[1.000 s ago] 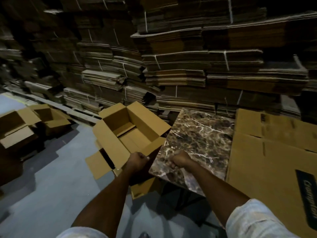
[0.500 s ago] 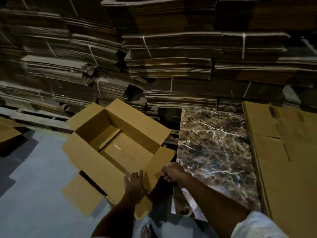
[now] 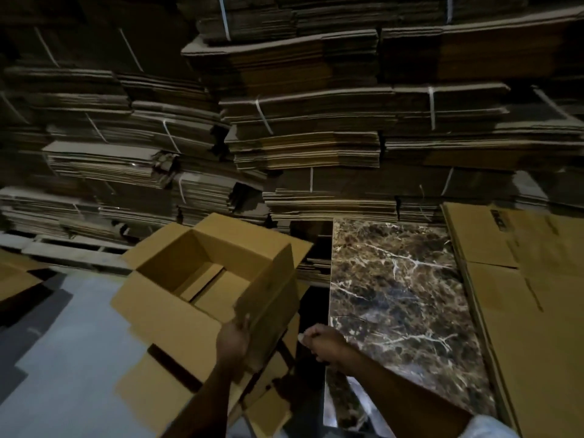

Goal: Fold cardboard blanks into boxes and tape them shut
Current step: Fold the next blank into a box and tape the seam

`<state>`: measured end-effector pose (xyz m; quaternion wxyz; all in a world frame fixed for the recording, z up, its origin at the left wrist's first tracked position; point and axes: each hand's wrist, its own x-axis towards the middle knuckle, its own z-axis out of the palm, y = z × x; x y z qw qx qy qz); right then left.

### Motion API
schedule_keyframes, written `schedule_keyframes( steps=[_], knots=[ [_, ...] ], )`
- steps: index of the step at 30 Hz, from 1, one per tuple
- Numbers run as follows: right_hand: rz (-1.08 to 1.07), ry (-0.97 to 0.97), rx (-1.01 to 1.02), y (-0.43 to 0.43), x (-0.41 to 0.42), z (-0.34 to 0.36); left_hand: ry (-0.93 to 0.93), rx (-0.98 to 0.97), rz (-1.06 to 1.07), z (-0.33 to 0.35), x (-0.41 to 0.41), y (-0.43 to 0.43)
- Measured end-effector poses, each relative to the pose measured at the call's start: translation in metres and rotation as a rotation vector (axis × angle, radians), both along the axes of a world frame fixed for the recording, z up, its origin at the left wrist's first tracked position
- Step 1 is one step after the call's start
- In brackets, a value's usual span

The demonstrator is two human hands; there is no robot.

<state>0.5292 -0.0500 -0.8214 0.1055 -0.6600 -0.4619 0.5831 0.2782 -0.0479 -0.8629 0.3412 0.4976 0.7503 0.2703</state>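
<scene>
Fingers (image 3: 246, 320) of the left hand (image 3: 233, 341) curl over the near right corner of an open cardboard box (image 3: 177, 314), gripping its wall from outside with the fingertips hooked over the rim. The box lies ahead of and left of that hand, tipped so its mouth faces up. Its folded bottom flaps (image 3: 218, 287) show inside, and its top flaps splay outward on all sides. It hangs over the grey floor (image 3: 63, 358), just left of the marble-patterned tabletop (image 3: 395, 295), and does not touch it.

The right hand (image 3: 322, 341) is curled like a fist at the tabletop's near left edge, apart from the box. A small pale spot shows by the thumb, and I cannot tell whether anything is pinched there. A white sleeve (image 3: 486, 428) shows at the bottom right.

A stack of flat cardboard blanks (image 3: 521, 295) lies along the tabletop's right edge. Strapped bundles of flattened cardboard (image 3: 316, 121) rise like a wall behind everything. Some rest on pallets (image 3: 63, 248) at the far left.
</scene>
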Motion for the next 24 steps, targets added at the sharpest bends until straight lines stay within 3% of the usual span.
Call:
schedule_keyframes(
  steps=[3,8,11,17,22,24],
  knots=[
    [0.190,0.080,-0.027,0.001,-0.010,0.032,-0.020,0.193,0.338,0.082,0.010,0.015],
    [0.181,0.325,-0.045,-0.031,-0.022,0.082,-0.082,0.485,0.861,0.216,0.000,0.013],
    [0.196,0.466,0.168,-0.053,-0.024,0.114,-0.274,0.568,1.126,0.262,-0.004,-0.014],
    [0.112,0.458,0.686,-0.093,0.021,0.186,-0.623,0.682,1.219,0.329,0.050,-0.090],
    [0.060,0.401,1.012,-0.108,0.084,0.246,-0.918,0.860,1.028,0.398,0.129,-0.129],
    [0.035,0.369,1.140,-0.114,0.113,0.274,-0.927,0.856,0.908,0.413,0.155,-0.139]
  ],
)
